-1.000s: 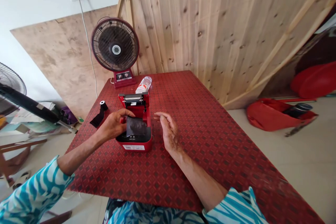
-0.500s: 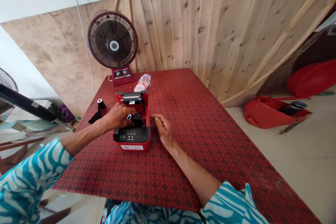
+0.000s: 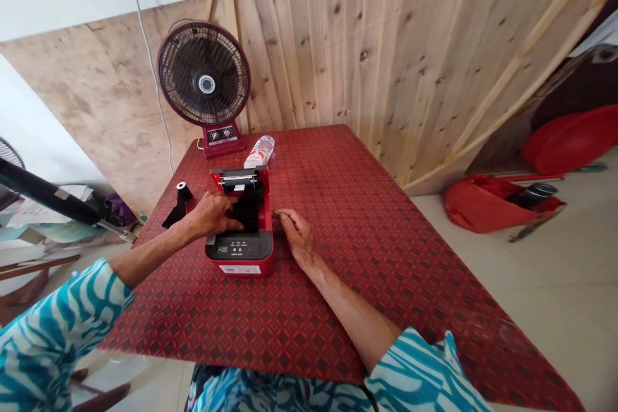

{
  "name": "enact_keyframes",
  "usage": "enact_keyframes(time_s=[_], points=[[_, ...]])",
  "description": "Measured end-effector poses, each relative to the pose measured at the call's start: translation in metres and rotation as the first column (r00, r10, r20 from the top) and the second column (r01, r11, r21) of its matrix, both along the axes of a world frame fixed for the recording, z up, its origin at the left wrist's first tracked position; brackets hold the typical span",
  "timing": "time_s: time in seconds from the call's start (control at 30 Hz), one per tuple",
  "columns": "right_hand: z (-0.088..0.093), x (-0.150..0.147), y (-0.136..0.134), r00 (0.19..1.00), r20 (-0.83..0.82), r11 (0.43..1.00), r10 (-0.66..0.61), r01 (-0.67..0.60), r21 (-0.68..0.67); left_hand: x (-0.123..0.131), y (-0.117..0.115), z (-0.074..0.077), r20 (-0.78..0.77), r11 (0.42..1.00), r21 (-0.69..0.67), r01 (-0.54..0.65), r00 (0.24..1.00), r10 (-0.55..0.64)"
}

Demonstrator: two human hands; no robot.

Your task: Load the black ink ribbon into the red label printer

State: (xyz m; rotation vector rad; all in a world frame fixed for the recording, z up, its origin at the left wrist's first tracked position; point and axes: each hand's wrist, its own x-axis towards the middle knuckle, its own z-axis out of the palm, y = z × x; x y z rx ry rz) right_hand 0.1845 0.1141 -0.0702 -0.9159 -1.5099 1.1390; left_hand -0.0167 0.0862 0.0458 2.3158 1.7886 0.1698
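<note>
The left hand (image 3: 211, 214) reaches into the printer (image 3: 246, 248), the right hand (image 3: 299, 238) curls just right of it, both grips unclear.

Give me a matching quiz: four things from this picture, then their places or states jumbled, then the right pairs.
1. Printer
2. Fan
3. Bottle
4. Bag

A. On the floor
B. Just behind the printer
C. With its lid up
D. At the far left corner of the table

Pairs: 1-C, 2-D, 3-B, 4-A
</note>
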Motion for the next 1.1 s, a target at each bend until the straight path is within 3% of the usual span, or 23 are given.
enact_keyframes(time_s=[0.1, 0.17, 0.23, 0.4, 0.7, 0.9, 1.1], points=[[-0.002, 0.000, 0.001, 1.000, -0.008, 1.000, -0.005, 0.005, 0.002, 0.005, 0.008, 0.000, -0.141, 0.999, 0.042, 0.028, 0.990, -0.021], [-0.003, 0.000, 0.002, 1.000, -0.015, 1.000, -0.010, 0.010, 0.001, 0.003, 0.010, 0.000, -0.128, 0.996, 0.029, 0.084, 0.989, -0.079], [-0.004, 0.000, 0.002, 1.000, -0.016, 1.000, -0.005, 0.005, 0.003, -0.001, 0.008, 0.002, 0.003, 0.994, -0.029, 0.104, 0.995, -0.104], [-0.003, 0.000, 0.002, 1.000, -0.008, 1.000, 0.009, -0.009, 0.007, -0.011, -0.007, 0.009, 0.393, 0.999, -0.050, -0.002, 0.919, 0.022], [-0.006, 0.001, 0.003, 1.000, 0.002, 1.000, 0.008, -0.008, -0.019, 0.000, -0.042, 0.011, 0.518, 0.974, 0.198, -0.113, 0.855, -0.006], [-0.003, 0.001, 0.001, 1.000, -0.005, 1.000, -0.017, 0.017, -0.016, 0.012, -0.072, -0.011, 0.538, 0.904, 0.413, -0.110, 0.830, -0.144], [-0.009, 0.001, -0.001, 0.999, -0.011, 0.999, -0.041, 0.040, -0.005, 0.010, -0.089, -0.039, 0.287, 0.741, 0.663, 0.105, 0.879, -0.381]])
